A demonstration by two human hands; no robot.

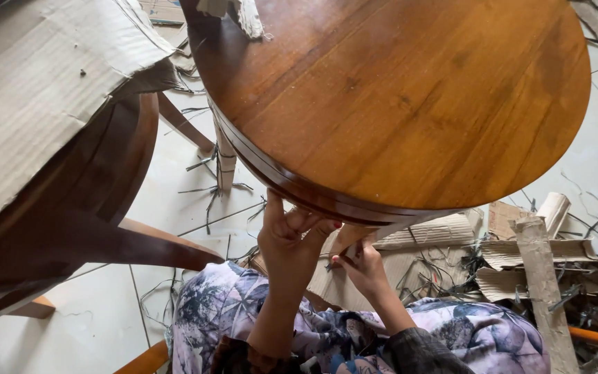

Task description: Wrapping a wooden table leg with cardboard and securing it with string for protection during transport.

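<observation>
Round tabletop (396, 97) level — left hand (291, 239) underneath

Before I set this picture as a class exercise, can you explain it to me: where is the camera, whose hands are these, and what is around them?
There is one picture, taken by a camera worn on a person's head, looking down at their own bare hands. No machine is involved. The left hand reaches up and touches the lower rim of a round wooden table top, polished brown. The right hand is just under that rim, beside a table leg partly wrapped in cardboard; whether it grips anything is hard to tell. Below is the person's patterned clothing. On the tiled floor lie torn cardboard pieces and cut strapping. On the left stands more dark wooden furniture under a cardboard sheet.
</observation>
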